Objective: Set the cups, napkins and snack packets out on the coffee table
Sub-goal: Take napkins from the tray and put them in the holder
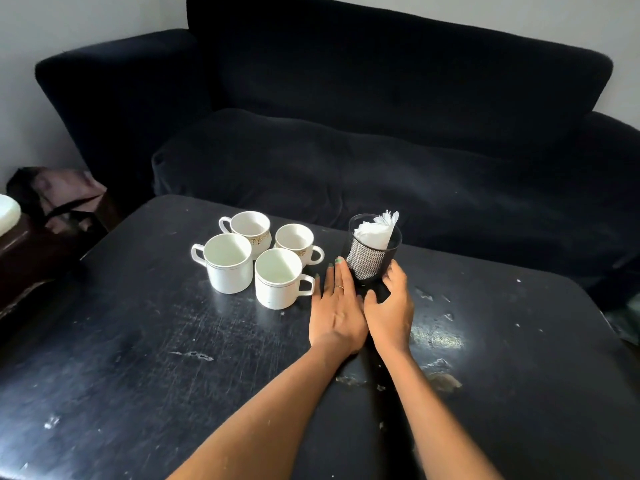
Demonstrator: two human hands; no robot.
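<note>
Several white cups [258, 256] stand grouped on the black coffee table [145, 341], left of centre. To their right stands a black mesh holder [373, 252] with white napkins [377, 232] sticking out of it. My left hand [337, 306] lies with straight fingers beside the holder's left side, fingertips at its base. My right hand [391, 306] sits at the holder's front right, fingers loosely bent near its base; whether they touch it is unclear. No snack packets are in view.
A dark sofa [381, 133] runs along the table's far edge. A dark bag [59, 199] and a brown piece of furniture [20, 258] stand at the left. The table top is scratched and worn.
</note>
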